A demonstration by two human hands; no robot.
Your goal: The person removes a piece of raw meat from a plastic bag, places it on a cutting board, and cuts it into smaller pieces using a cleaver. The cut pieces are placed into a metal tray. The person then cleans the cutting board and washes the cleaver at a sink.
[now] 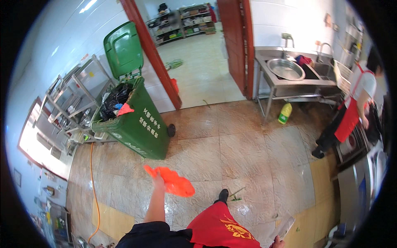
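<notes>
My left hand (158, 179) is closed around an orange-red plastic bag (178, 183) that hangs out to the right over the tiled floor. At the lower right edge, my right hand (278, 243) grips a flat, pale, see-through object (283, 228), perhaps a plastic package; its exact kind cannot be told. Beyond my left hand stands a green wheeled bin (145, 124) with its lid (124, 51) up. Black bags (114, 100) fill its top, with a red scrap (125, 109) at the rim. A red apron (214, 223) covers my front.
A co-worker (356, 102) in a red apron stands at the right by a stove. A steel sink (288, 83) holds a round basin; a yellow bottle (285, 113) is on the floor before it. An orange hose (94, 192) and green stalks (237, 195) lie on the floor. Metal shelving (77, 102) flanks the bin.
</notes>
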